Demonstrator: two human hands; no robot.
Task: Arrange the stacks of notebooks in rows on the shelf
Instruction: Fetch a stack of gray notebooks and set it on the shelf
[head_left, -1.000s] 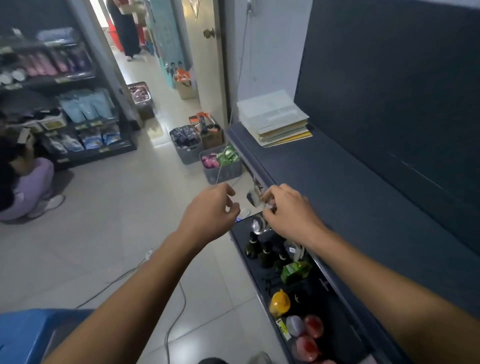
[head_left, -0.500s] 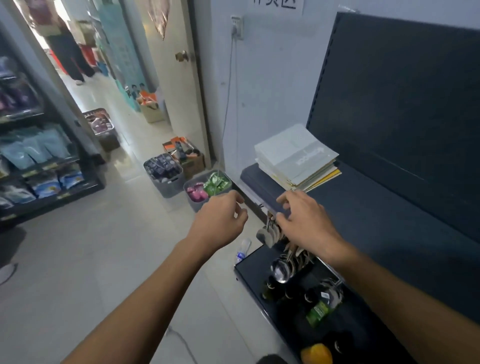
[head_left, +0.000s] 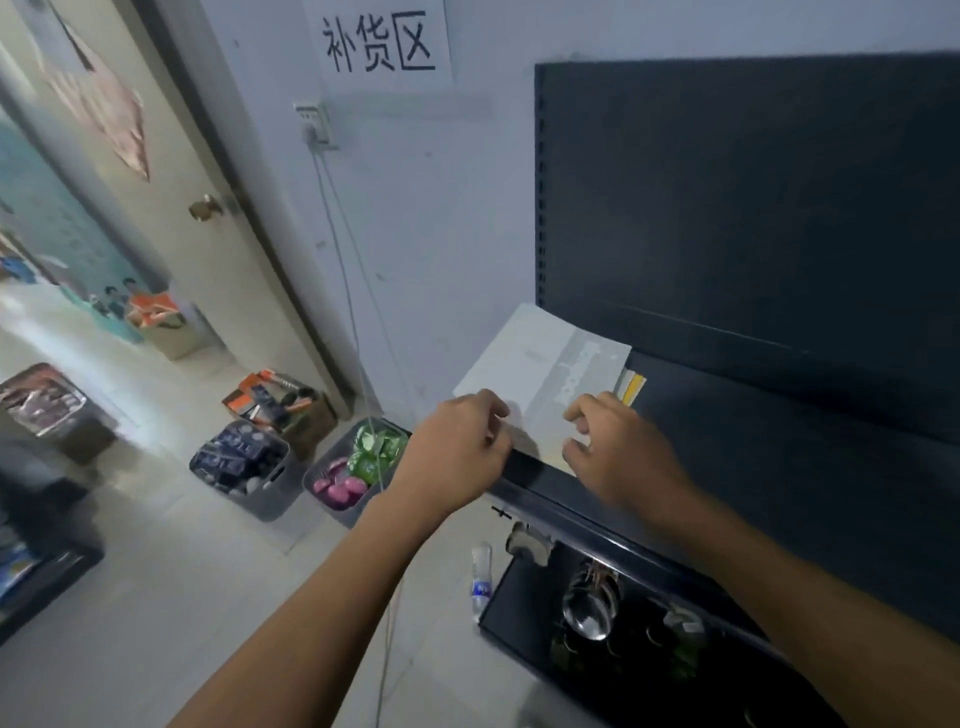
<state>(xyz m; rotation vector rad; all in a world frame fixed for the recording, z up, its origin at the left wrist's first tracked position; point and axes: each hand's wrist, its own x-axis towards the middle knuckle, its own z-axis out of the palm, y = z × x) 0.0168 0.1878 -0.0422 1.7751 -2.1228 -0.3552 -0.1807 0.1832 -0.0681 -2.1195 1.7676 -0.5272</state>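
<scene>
Stack of thin paper-covered notebooks (head_left: 545, 374), pale grey on top with yellow and white edges showing at its right side, lying flat at the far left end of the dark blue-grey metal shelf (head_left: 769, 467), close to the back panel. The pile will probably handle as a fairly heavy, floppy block. Its smooth covers could slide over one another, so the safest hold looks to be at two opposite sides, thumbs on top and fingers beneath, keeping it level.

The person's left hand (head_left: 457, 447) is at the near left corner of the pile with its fingers curled; through the blur it cannot be told whether it grips the notebooks. The right hand (head_left: 618, 452) lies over the near edge, fingers bent and a little apart, forefinger tip on the top cover, closed round nothing.

Half a second earlier both hands were lower: the right at the shelf's front lip, the left a loose fist in the air. Both have since reached the pile, and the view has tilted upward.

Below, a dark lower shelf (head_left: 519, 613) holds bottles. A grey plastic basket (head_left: 337, 514) of green and purple packets stands on the floor.
</scene>
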